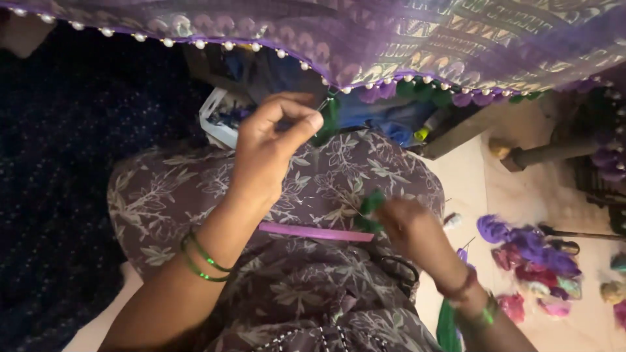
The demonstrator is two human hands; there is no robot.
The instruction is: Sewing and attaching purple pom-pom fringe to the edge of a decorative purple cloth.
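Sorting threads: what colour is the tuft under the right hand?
Green tuft, by the right hand; head view.

Single view from a head-worn camera, looking steeply down and slightly forward at close range. The person's lap [293,261] fills the near centre; a purple fabric edge [391,45] crosses the far top of the frame; pale floor [469,176] lies to the right. No second view overlaps it.
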